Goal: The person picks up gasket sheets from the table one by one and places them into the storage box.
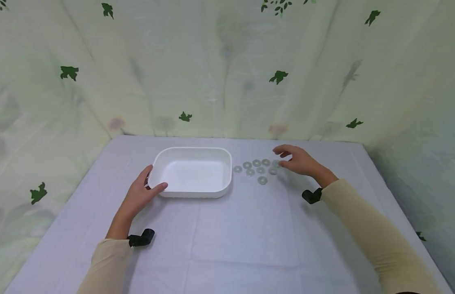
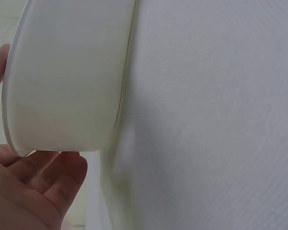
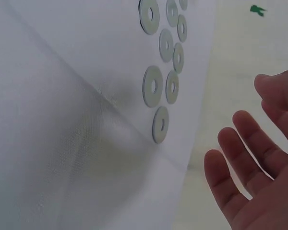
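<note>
A white rectangular tray [image 1: 192, 194] with rounded corners stands on the table. My left hand [image 1: 136, 200] holds it at its left end, the thumb on the near rim and the fingers against the end wall. From the left wrist view, the bent fingers [image 2: 69, 179] lie against the outside of the tray wall [image 2: 62, 96]. Right of the tray lie several flat metal washers [image 1: 262, 183], spread loosely on the cloth. Over the rightmost of them hovers my right hand [image 1: 302, 162], its fingers loosely bent and holding nothing; the right wrist view shows the fingers apart from the washers [image 3: 148, 93].
A white cloth [image 1: 242, 237] with fold creases covers the table. Behind the table hangs a pale curtain [image 1: 212, 81] with green leaf prints, continuing along both sides. Each wrist carries a small black camera, one on the left [image 1: 142, 238] and one on the right [image 1: 311, 196].
</note>
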Tool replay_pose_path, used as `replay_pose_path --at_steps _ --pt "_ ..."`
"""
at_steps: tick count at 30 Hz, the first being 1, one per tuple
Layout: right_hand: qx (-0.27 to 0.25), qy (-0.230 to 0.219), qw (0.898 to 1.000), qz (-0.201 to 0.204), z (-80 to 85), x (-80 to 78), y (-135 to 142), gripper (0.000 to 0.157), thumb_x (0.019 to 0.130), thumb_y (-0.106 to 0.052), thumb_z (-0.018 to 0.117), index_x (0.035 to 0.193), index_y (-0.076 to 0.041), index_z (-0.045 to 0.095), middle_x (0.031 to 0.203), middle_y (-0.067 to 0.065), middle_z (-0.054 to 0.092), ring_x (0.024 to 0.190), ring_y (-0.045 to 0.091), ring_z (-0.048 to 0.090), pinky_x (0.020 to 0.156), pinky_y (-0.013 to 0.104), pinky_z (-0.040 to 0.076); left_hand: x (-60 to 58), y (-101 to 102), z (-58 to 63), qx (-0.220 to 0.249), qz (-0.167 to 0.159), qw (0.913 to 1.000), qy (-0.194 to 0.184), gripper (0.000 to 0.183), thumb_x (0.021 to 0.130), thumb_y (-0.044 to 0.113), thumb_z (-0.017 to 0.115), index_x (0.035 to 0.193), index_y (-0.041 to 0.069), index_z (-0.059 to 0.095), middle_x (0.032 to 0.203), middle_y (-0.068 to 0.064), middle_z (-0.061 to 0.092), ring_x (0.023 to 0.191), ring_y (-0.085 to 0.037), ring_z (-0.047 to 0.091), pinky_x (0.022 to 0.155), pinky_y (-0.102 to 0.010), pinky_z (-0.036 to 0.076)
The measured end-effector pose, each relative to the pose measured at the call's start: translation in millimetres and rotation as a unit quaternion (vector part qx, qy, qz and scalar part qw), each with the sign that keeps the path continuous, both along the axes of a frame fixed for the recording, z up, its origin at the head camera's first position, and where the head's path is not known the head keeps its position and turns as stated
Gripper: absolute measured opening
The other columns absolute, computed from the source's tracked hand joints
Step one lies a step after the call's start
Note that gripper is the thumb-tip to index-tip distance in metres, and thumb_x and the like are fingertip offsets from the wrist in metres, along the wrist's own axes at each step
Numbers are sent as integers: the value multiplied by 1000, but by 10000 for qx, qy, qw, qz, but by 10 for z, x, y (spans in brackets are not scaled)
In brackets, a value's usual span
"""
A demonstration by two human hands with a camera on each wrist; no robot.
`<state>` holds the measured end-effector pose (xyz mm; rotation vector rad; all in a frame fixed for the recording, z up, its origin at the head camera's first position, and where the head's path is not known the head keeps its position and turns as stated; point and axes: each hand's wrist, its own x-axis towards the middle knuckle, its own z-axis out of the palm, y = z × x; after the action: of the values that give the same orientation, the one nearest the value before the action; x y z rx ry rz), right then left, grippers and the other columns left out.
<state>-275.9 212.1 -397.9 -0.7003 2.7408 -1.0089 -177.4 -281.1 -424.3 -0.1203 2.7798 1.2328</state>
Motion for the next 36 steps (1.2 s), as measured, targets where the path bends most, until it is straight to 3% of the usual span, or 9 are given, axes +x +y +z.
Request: replay_pose_path --at_steps 7,19,25,31,36 --pt "-378 -276 9988 -114 -113 -175 34 39 94 -3 60 134 0 57 134 20 60 121 38 57 105 54 43 21 -23 4 148 -31 9999 54 105 88 48 71 161 12 4 162 -28 21 144 -49 32 111 -58 37" --pt "86 -824 9950 -566 -293 -271 -7 39 95 -2 52 133 -5 60 137 17 59 123 36 56 103 50 45 94 14 -46 256 12 9997 10 105 89 47 71 161 14 2 162 -28 22 143 -47 34 110 -56 37" --pt "307 -661 9955 -610 -388 -301 43 40 94 -2 50 132 -3 61 136 20 59 119 36 55 101 50 44 59 35 -66 328 21 9995 16 106 88 48 71 161 15 2 163 -26 20 144 -47 33 111 -56 37" --pt "699 -417 9941 -721 -582 -293 33 38 90 -6 59 128 0 63 123 22 59 106 33 54 94 47 44 82 42 -92 185 -18 9998 -97 107 88 51 70 161 14 1 163 -27 20 143 -46 35 112 -57 36" --pt "1170 67 9917 -534 -556 -352 -53 32 91 -8 58 121 2 64 116 21 60 105 32 54 97 48 44 67 11 -51 -28 -26 10000 -84 108 88 54 68 161 13 -1 163 -27 18 142 -48 34 112 -59 34"
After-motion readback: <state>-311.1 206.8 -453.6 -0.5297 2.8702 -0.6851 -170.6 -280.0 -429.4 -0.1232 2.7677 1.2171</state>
